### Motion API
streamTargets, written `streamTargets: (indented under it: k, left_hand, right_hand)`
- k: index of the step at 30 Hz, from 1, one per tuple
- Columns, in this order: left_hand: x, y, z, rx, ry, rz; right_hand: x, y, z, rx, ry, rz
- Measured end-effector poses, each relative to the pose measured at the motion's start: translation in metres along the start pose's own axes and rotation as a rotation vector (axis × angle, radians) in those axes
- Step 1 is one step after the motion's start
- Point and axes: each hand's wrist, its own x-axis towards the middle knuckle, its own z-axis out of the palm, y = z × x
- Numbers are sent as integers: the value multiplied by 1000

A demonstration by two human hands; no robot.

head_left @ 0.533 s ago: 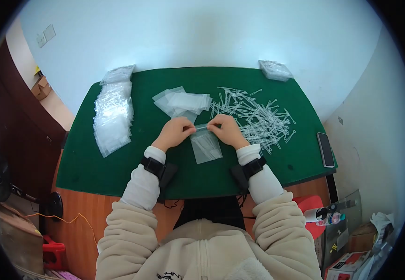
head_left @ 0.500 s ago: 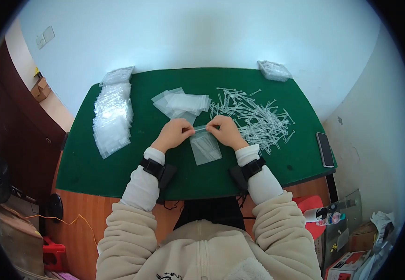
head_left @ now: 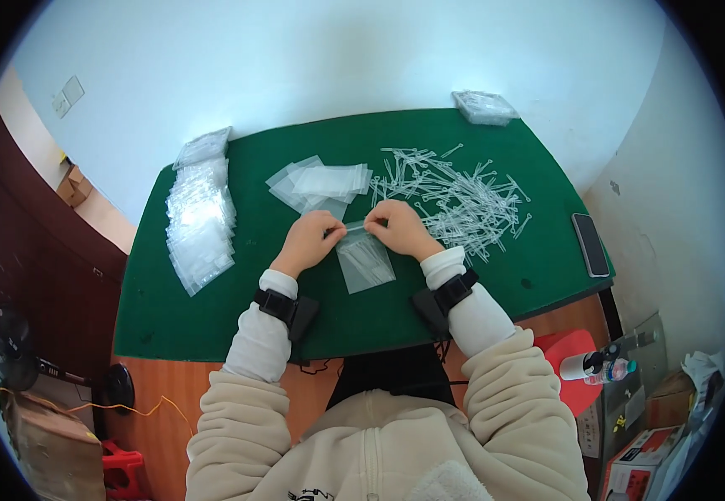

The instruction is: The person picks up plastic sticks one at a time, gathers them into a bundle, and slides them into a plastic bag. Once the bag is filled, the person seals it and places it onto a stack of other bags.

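Between my two hands lies a small clear zip bag (head_left: 366,265) with several thin clear sticks inside, flat on the green table. My left hand (head_left: 310,240) pinches the top left corner of the bag. At the top right corner, my right hand (head_left: 404,229) pinches the same edge between thumb and finger. Just beyond my hands is a loose stack of flat clear bags (head_left: 322,181). To the right spreads a pile of clear plastic sticks with ringed ends (head_left: 471,206).
A long overlapping row of filled clear bags (head_left: 199,221) runs down the table's left side. Another bundle of clear bags (head_left: 485,108) sits at the far right edge, against the wall. A phone (head_left: 590,245) lies at the right edge of the green tabletop (head_left: 237,326).
The whole view has tilted slightly. Both hands keep pinching the top edge of the bag, with little visible movement.
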Motion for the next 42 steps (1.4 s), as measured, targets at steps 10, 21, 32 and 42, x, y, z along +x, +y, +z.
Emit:
streamTargets:
  k: [10, 21, 32, 42]
  left_hand:
    - [-3, 0, 26, -49, -4, 146]
    - [-1, 2, 16, -31, -13, 68]
    - [-4, -1, 8, -37, 4, 73]
    - [-2, -5, 9, -10, 2, 115]
  right_hand:
    - [-6, 4, 8, -110, -63, -193]
    - [1, -2, 11, -85, -87, -147]
    - [-2, -6, 0, -76, -81, -42]
    - [1, -4, 6, -29, -50, 16]
